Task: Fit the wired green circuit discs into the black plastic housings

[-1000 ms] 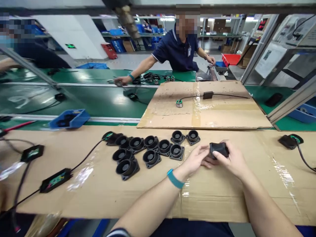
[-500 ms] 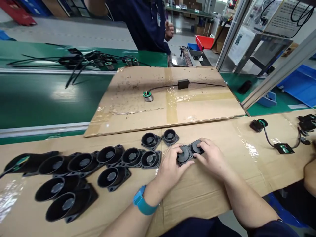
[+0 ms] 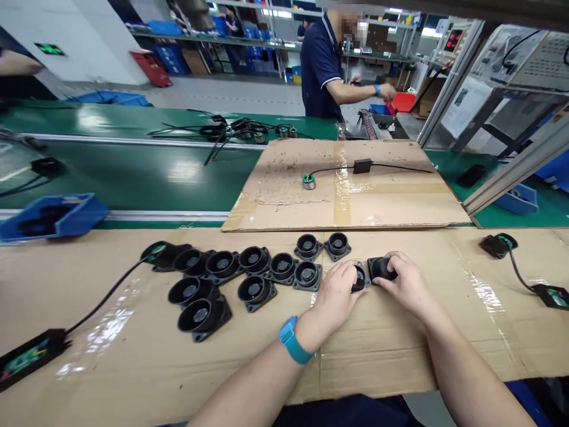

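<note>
The left hand [image 3: 340,287] is cupping a black housing [image 3: 361,277] on the cardboard-covered bench [image 3: 364,344], fingers half curled; the right hand [image 3: 402,279] is gripping a sideways-tipped housing [image 3: 378,268] just beside it. Other housings [image 3: 281,268] are sitting to the left.

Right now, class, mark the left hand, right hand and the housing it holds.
Left hand [image 3: 336,290], head view, its back.
Right hand [image 3: 409,282], head view, its back.
Housing [image 3: 381,268], head view, outer side.

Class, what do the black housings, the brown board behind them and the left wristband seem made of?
Black housings: probably plastic, satin, soft highlights on smooth rims. Brown board: likely cardboard, matt, patched with shiny tape. Left wristband: matt, softly curved; perhaps rubber or fabric.
</note>
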The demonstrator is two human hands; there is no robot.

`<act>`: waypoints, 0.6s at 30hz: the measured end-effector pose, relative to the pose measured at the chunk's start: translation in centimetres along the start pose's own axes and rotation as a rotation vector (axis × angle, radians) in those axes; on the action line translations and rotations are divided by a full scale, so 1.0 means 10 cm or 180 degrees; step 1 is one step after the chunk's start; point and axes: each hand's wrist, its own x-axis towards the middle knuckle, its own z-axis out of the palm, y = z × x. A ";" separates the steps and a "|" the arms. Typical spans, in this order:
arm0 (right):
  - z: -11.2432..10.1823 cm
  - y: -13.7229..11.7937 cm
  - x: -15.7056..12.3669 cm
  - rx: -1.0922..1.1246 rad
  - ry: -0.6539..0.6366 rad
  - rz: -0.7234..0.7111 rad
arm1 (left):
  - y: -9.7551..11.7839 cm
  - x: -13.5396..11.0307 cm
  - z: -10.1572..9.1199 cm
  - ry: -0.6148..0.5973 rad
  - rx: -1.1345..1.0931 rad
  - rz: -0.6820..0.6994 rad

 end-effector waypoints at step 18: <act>0.02 -0.64 -0.27 0.2848 0.0621 0.1075 | 0.05 -0.06 -0.02 0.0881 0.0192 0.1352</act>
